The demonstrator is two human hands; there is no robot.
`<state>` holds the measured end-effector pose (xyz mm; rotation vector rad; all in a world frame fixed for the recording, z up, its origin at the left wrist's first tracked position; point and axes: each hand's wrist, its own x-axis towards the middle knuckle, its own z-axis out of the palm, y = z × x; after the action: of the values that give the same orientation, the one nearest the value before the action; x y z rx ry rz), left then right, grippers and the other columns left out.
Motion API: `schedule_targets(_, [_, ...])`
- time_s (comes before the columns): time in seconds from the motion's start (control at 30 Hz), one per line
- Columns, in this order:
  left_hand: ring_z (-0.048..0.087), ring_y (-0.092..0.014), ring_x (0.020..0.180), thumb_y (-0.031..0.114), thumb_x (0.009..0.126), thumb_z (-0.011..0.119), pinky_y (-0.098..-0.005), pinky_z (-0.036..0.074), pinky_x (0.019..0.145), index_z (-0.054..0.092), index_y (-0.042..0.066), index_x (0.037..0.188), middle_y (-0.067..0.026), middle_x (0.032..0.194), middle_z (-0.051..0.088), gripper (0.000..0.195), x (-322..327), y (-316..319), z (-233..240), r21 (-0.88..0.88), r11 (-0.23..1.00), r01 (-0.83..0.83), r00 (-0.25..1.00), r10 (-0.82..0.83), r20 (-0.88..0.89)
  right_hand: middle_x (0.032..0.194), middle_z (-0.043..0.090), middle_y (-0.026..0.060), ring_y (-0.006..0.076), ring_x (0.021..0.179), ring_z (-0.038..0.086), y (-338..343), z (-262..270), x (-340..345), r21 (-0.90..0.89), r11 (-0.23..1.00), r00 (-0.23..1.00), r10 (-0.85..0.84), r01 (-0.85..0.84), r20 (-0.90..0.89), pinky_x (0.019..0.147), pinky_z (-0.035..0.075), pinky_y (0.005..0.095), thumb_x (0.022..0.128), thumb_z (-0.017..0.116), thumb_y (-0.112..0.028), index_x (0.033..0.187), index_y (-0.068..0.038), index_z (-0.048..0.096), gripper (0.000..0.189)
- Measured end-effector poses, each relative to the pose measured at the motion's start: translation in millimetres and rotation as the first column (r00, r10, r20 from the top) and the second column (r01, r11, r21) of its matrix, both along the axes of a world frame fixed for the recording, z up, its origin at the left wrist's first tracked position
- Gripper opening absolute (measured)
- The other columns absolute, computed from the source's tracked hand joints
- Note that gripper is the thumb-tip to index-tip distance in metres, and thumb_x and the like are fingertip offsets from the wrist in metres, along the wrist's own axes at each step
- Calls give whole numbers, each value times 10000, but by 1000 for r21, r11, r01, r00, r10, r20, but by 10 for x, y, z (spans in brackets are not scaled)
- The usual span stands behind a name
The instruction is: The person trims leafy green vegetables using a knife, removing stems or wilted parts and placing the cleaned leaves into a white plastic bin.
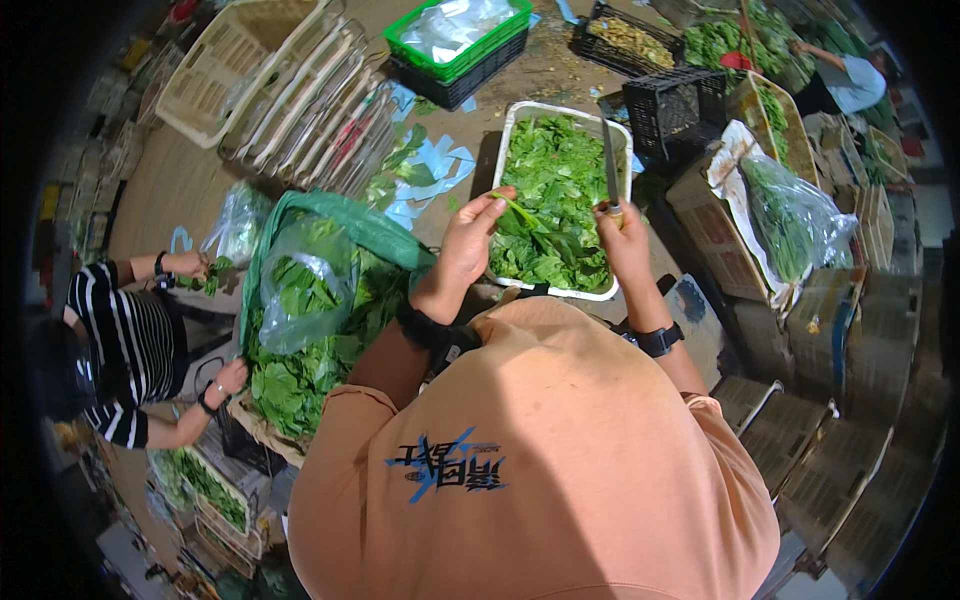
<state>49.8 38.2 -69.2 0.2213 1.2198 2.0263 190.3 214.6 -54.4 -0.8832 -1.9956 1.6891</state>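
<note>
Between finger and thumb, my left hand (472,229) grips the stem of a leafy green vegetable (544,234), whose leaves hang to the right. My right hand (624,232) is closed around the wooden handle of a knife (610,161), its long blade pointing away from me. Under both hands stands a white plastic crate (628,142) filled with cut green leaves (559,161). On my left, a green woven sack (360,225) lies open around a heap of leafy greens (300,390), with a clear plastic bag (307,292) of leaves on top.
A row of stacked pale crates (300,97) leans at the far left. Beyond my crate are a green basket (454,37) of plastic bags and black crates (675,112). A person in a striped shirt (135,337) works beside the sack. Bagged greens (780,217) top boxes at right.
</note>
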Motion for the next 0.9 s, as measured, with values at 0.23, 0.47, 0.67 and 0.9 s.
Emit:
schedule_targets(0.23, [529, -234, 807, 141, 865, 435, -408, 399, 863, 489, 31, 936, -89, 839, 530, 141, -165, -1198, -45, 301, 897, -325, 946, 309, 99, 594, 433, -54, 44, 479, 383, 213, -363, 314, -271, 959, 995, -66, 83, 71, 427, 293, 190, 860, 524, -156, 892, -79, 549, 87])
schedule_targets(0.47, [467, -183, 536, 321, 805, 561, -327, 400, 558, 549, 29, 792, -54, 588, 485, 292, -76, -2576, -170, -768, 613, -185, 983, 100, -157, 570, 425, -23, 68, 422, 396, 34, -555, 612, -319, 940, 964, -38, 124, 262, 368, 284, 206, 861, 505, -164, 889, -77, 523, 93])
schedule_targets(0.67, [595, -291, 824, 404, 710, 636, -373, 458, 705, 622, 36, 920, -154, 827, 617, 424, -382, -2186, -1134, -917, 292, -270, 869, -336, -363, 614, 433, -22, 58, 496, 395, -137, -424, 392, -243, 967, 971, 125, -73, 205, 439, 307, 203, 867, 499, -101, 896, -45, 522, 68])
schedule_targets(0.9, [595, -300, 881, 313, 689, 658, -369, 486, 737, 623, 60, 966, -132, 978, 616, 377, -492, -1728, -1905, -969, -225, -104, 941, -337, -22, 649, 455, -18, 57, 542, 405, -289, -312, 353, -105, 978, 946, 201, -180, 256, 474, 320, 208, 862, 506, -102, 907, -24, 521, 91])
